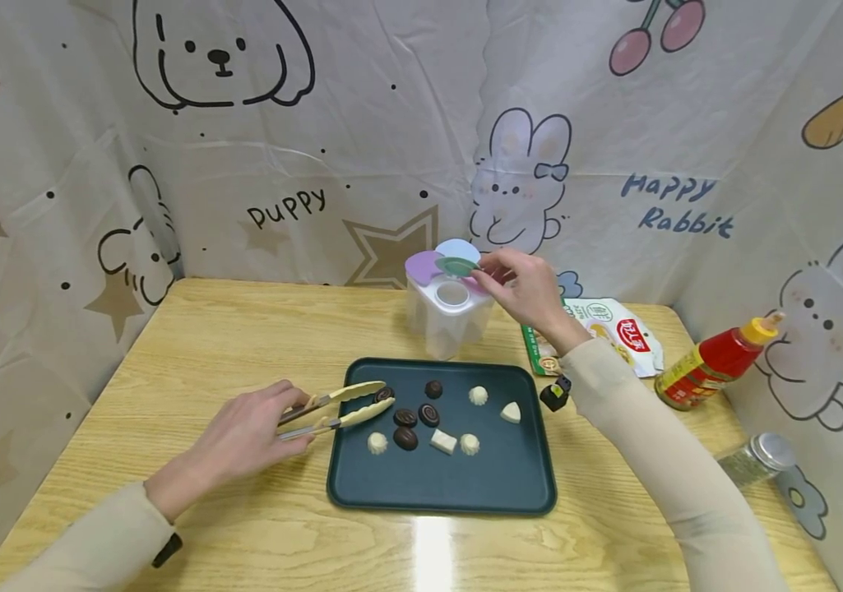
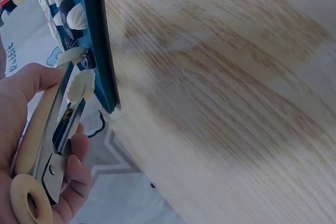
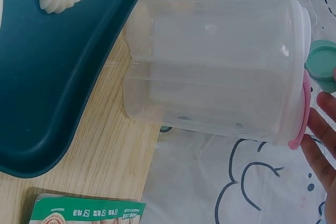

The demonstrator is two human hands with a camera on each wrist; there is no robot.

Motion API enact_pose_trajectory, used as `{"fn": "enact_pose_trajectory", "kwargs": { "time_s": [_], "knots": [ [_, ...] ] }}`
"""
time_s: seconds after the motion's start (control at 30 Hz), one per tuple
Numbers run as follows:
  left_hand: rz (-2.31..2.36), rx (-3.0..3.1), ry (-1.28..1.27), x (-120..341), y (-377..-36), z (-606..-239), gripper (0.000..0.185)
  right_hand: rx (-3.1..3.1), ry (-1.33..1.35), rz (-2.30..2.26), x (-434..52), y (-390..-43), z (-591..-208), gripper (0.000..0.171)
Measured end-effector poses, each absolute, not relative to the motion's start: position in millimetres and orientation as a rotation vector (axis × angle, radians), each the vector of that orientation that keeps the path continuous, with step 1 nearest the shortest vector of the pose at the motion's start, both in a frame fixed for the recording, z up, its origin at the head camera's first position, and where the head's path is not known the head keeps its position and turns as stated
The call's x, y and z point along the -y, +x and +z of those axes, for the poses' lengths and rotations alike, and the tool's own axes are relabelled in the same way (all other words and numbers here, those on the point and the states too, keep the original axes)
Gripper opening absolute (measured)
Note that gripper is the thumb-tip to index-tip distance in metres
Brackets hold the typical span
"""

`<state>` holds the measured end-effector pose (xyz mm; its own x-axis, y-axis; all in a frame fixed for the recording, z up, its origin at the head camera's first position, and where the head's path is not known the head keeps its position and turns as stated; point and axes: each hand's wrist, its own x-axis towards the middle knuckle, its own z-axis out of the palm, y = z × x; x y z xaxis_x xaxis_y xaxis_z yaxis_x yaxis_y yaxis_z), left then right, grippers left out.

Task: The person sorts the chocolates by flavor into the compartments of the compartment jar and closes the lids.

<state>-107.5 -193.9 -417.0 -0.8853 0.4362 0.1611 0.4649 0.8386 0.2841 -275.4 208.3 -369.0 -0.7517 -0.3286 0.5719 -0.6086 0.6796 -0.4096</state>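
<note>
Chocolates (image 1: 428,415) on tray (image 1: 517,477), container (image 1: 445,316) open

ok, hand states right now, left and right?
Left hand: grips the tongs.
Right hand: pinches the green lid above the container.

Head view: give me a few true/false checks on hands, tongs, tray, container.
1. The left hand holds tongs. True.
2. The tongs grip a white candy. False: their tips sit at a dark chocolate, jaws apart.
3. The right hand holds a green lid over the container. True.
4. The tray holds only dark pieces. False: white pieces lie there too.
5. The red bottle stands on the tray. False: it lies on the table, at the right.
</note>
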Motion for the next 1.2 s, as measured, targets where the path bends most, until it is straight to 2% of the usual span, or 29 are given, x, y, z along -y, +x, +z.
{"fn": "enact_pose_trajectory", "kwargs": {
  "time_s": [0.43,0.97,1.2],
  "knots": [
    [-0.523,2.836,-0.747,195.4,-113.9,-410.9,0.033,2.437,0.722,0.83,-206.3,-275.3,-368.2,0.016],
    [-0.554,2.659,-0.825,168.3,-161.6,-338.5,0.033,2.444,0.719,0.836,-207.8,-276.6,-368.5,0.015],
    [-0.574,2.692,-0.84,145.7,-181.5,-321.9,0.039,2.444,0.717,0.845,-206.9,-275.2,-367.9,0.014]
  ]
}}
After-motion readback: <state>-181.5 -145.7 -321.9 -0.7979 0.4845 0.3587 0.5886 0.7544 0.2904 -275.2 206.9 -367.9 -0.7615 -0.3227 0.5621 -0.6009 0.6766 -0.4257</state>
